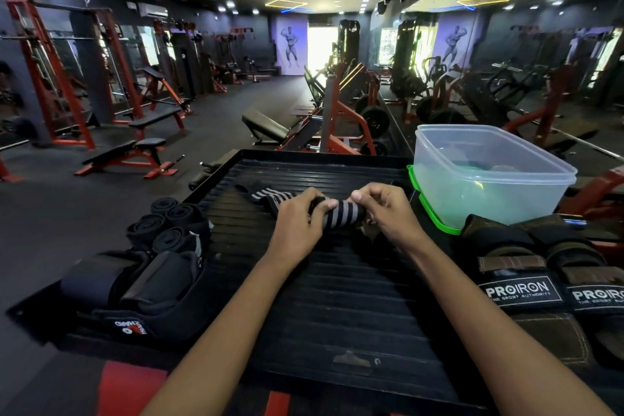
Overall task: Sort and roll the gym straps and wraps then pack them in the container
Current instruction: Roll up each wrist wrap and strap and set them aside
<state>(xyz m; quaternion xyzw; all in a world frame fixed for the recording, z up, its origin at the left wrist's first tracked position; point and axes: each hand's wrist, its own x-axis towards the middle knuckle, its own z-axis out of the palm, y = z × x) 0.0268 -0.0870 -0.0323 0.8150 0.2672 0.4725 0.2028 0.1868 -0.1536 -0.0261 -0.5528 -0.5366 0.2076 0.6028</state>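
A black-and-grey striped wrap [344, 214] lies on the ribbed black platform [331, 297], partly rolled into a short cylinder. Its loose tail [266, 196] runs out to the left. My left hand [300, 218] grips the left end of the roll and my right hand [385, 209] pinches the right end, fingers curled over it. A clear plastic container [489, 179] stands at the right on its green lid [432, 209], with something dark and green inside that I cannot make out. Several rolled black wraps [170, 223] sit at the platform's left edge.
Black padded supports [141, 284] lie at the left front. Two black ProIron gloves or straps [547, 280] lie at the right front. Red and black benches and machines fill the gym floor behind, with a mirror wall on the right.
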